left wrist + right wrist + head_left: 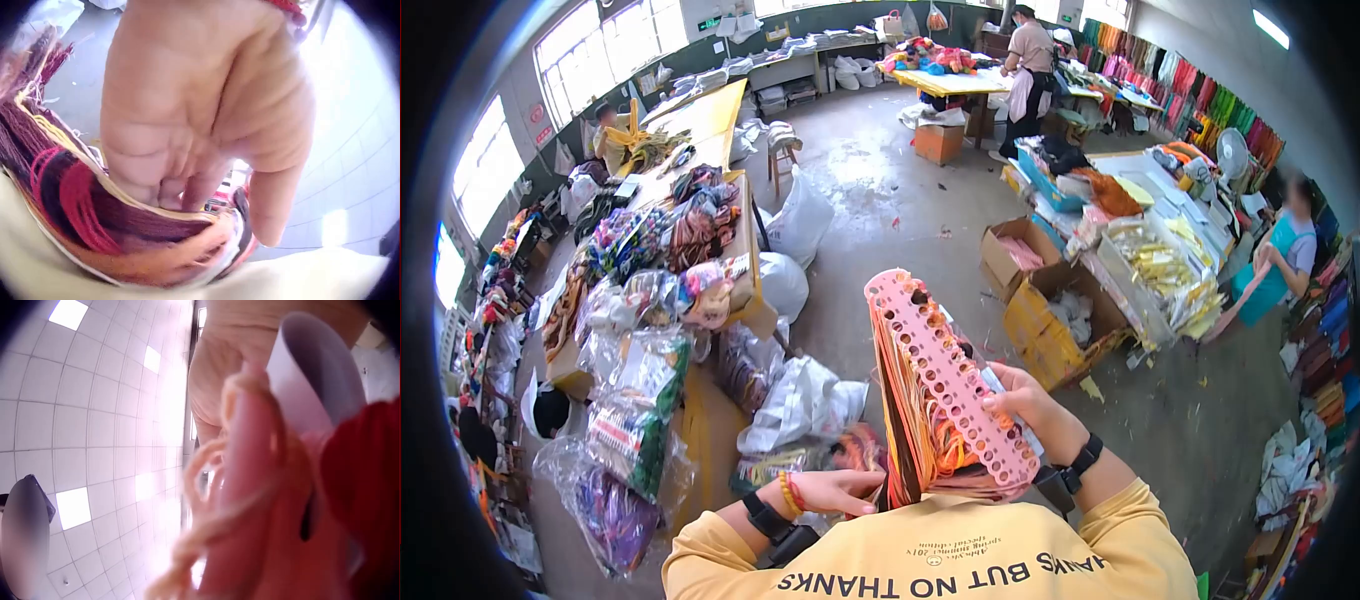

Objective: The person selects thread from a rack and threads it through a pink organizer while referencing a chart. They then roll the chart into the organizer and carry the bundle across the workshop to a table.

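Note:
A long pink thread card [960, 395], punched with rows of round holes along its length, is held tilted in front of the chest. Strands of embroidery thread [897, 410] in orange, peach, dark brown and other colours hang along its left side. My right hand [1040, 412] grips the card's right edge, thumb on the face. At the lower end, my left hand [832, 490] holds the thread bundle, its fingers partly hidden behind the strands. Close up in the left wrist view, maroon, red and orange threads [150, 234] pass by the fingers. A pale curled strip [300, 381] lies beside the right palm.
Bagged yarn [635, 400] covers the table at left, with white sacks [800, 405] on the floor beside it. Cardboard boxes [1060, 330] stand at right near a table heaped with yellow pieces [1165, 265]. Other people [1030, 75] work around the room.

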Motion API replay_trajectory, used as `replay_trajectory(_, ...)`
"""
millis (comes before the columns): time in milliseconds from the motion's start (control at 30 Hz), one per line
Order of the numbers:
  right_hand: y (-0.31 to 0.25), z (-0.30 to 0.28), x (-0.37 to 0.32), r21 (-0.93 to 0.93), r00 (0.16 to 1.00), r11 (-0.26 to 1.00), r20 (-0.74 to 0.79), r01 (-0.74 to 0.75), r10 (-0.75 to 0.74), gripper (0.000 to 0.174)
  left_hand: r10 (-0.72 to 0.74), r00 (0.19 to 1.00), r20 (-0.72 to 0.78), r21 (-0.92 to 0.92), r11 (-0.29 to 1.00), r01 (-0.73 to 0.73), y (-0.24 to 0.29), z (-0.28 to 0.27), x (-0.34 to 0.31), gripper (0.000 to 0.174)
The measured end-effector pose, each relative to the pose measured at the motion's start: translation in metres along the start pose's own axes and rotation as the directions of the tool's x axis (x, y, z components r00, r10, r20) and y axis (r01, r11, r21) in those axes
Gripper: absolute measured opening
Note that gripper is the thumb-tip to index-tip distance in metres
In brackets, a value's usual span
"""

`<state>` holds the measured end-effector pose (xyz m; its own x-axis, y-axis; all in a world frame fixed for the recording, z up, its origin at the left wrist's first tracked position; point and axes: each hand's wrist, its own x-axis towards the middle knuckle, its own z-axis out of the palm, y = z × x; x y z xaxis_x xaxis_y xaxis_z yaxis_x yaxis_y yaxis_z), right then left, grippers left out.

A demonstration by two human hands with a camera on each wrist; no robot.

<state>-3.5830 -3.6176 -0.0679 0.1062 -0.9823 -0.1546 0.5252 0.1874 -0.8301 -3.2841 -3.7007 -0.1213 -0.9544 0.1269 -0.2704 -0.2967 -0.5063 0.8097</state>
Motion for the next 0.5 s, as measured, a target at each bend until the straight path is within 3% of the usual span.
replay_trajectory(67, -0.023, -0.013, 0.031, 0.012, 1.000, 1.000, 0.010, -0.010, 0.009, 0.050, -0.056, 0.982, 0.178, -0.208, 0.974, 0.094, 0.028, -0.042, 0.008, 0.071)
replay_trajectory(100, -0.034, -0.023, 0.049, -0.007, 1.000, 1.000, 0.016, -0.014, 0.014, 0.049, -0.091, 0.975, 0.203, -0.172, 0.977, 0.127, 0.035, -0.064, 0.019, 0.066)
replay_trajectory(167, -0.056, -0.039, 0.081, -0.041, 0.999, 0.999, 0.033, -0.024, 0.026, 0.049, -0.165, 0.968, 0.190, -0.013, 0.985, 0.171, 0.058, -0.093, 0.044, 0.054)
replay_trajectory(200, -0.065, -0.035, 0.092, 0.001, 0.999, 1.000, 0.040, -0.022, 0.022, 0.048, -0.293, 0.945, 0.144, 0.159, 0.950, 0.270, 0.079, -0.103, 0.051, 0.043)
replay_trajectory(300, -0.082, -0.068, 0.135, -0.055, 0.997, 0.997, 0.063, -0.050, 0.054, 0.049, -0.361, 0.921, 0.148, 0.383, 0.879, 0.283, 0.101, -0.142, 0.080, 0.034)
replay_trajectory(400, -0.106, -0.089, 0.179, -0.046, 0.998, 0.998, 0.053, -0.032, 0.034, 0.050, -0.170, 0.985, -0.037, 0.281, 0.944, 0.173, 0.128, -0.161, 0.092, 0.035)
replay_trajectory(500, -0.128, -0.124, 0.227, -0.059, 0.999, 0.998, 0.039, -0.004, 0.007, 0.047, 0.013, 0.972, -0.234, 0.022, 1.000, -0.008, 0.169, -0.178, 0.102, 0.037)
